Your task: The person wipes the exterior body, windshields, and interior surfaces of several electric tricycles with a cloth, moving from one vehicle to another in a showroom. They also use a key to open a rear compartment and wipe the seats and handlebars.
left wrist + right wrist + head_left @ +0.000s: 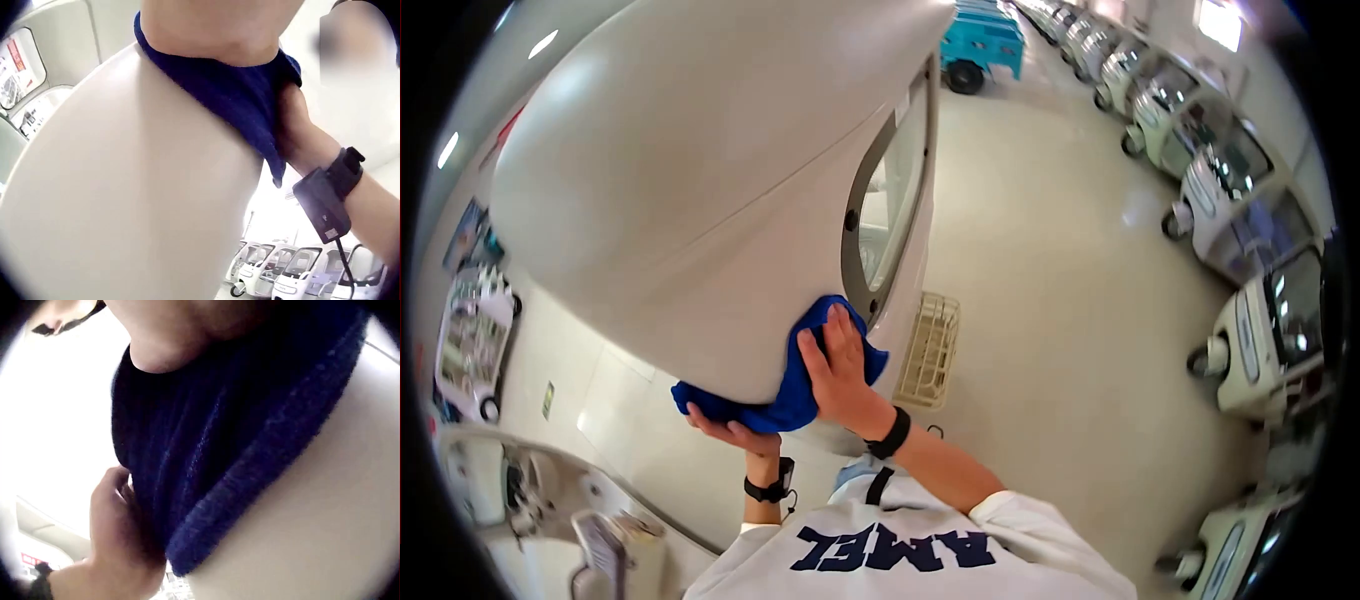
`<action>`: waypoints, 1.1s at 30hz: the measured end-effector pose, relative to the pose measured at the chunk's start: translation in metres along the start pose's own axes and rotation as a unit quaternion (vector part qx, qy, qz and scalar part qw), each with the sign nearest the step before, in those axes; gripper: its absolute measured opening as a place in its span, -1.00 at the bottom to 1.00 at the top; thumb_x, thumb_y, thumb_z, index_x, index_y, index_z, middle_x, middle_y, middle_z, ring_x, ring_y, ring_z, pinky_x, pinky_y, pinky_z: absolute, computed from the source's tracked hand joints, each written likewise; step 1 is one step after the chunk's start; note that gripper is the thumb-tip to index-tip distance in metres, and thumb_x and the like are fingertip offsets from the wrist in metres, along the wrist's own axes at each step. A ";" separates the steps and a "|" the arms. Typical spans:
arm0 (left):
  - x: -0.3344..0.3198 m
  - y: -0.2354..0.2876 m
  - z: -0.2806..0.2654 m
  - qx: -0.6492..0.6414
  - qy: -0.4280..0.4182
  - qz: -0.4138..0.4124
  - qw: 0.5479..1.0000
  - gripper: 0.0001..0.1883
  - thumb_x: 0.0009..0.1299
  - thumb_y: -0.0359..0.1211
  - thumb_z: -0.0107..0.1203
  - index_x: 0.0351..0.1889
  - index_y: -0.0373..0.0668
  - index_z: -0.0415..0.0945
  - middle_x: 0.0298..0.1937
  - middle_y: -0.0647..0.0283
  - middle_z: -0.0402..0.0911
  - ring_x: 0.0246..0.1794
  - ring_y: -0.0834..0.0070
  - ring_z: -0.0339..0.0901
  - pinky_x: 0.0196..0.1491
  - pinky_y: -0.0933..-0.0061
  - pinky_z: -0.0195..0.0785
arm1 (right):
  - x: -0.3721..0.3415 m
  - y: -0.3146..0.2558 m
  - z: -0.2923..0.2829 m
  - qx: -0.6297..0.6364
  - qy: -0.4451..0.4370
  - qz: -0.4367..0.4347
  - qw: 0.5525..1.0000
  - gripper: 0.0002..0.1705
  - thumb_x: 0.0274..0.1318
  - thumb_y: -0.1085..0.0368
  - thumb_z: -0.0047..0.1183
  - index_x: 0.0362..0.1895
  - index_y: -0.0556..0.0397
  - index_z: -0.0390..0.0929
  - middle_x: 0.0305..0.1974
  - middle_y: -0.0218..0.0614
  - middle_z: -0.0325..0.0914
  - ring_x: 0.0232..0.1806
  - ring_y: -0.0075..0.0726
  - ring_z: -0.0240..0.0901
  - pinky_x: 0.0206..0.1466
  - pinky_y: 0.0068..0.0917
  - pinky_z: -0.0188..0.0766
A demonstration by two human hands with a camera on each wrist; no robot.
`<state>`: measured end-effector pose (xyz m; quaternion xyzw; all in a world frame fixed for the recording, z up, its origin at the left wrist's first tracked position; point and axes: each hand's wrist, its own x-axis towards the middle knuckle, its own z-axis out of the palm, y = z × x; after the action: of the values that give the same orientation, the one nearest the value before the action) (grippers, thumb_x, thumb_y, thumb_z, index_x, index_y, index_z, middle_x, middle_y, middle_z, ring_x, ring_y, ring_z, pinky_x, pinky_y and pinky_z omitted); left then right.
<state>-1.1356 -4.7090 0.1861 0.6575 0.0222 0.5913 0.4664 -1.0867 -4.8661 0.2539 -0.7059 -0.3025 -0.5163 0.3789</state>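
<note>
A blue cloth (795, 395) is draped over the lower rounded edge of a large cream vehicle body (690, 200). My right hand (840, 370) presses the cloth flat against the panel below the dark-framed window (865, 235), its fingers extended and pointing up the panel. My left hand (735, 432) lies along the cloth's other end at the underside of the edge, its fingers reaching left. In the left wrist view the cloth (231, 94) bends over the pale panel (137, 187). The right wrist view shows its fuzzy fold (212, 512) beside my left hand (122, 537).
A cream wire basket (930, 350) sits right of the body. Several white three-wheelers (1250, 215) line the right side, and a teal cargo vehicle (985, 45) stands at the back. Another open cream vehicle (600, 520) is close at lower left; a white one (475, 345) stands farther left.
</note>
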 end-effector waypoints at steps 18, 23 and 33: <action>-0.126 -0.036 0.036 0.161 -0.047 0.230 0.959 -0.38 0.41 -0.45 -0.25 0.43 -0.51 -0.01 0.55 -0.31 -0.43 0.53 -0.24 -0.30 0.47 -0.22 -0.43 | 0.047 0.050 -0.051 0.233 -0.151 0.110 0.954 0.03 0.15 0.13 0.04 0.53 0.29 -0.25 0.51 0.26 -0.21 0.55 0.32 -0.22 0.53 -0.05 -0.19; -0.122 -0.019 0.030 0.180 -0.077 0.266 0.944 -0.26 0.23 -0.53 0.04 0.41 -0.35 0.02 0.39 -0.40 -0.10 0.38 -0.34 -0.04 0.37 -0.32 -0.22 | 0.005 0.065 0.001 0.323 -0.033 0.153 0.934 0.02 0.13 0.02 0.11 0.49 0.31 -0.10 0.50 0.27 -0.14 0.52 0.35 -0.15 0.51 0.04 -0.16; -0.132 -0.066 0.032 0.198 -0.003 0.291 0.936 -0.08 0.30 -0.29 0.29 0.47 -0.26 -0.14 0.44 -0.23 -0.04 0.44 -0.20 0.06 0.44 -0.28 -0.20 | -0.009 0.073 0.000 0.293 -0.122 0.152 0.936 -0.04 0.12 0.07 0.11 0.46 0.31 -0.02 0.48 0.30 -0.12 0.48 0.42 -0.09 0.45 0.11 -0.08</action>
<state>-1.1155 -4.7675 0.0483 0.7160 -0.0547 0.6827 0.1348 -1.0294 -4.9054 0.2291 -0.6589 -0.3729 -0.2511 0.6031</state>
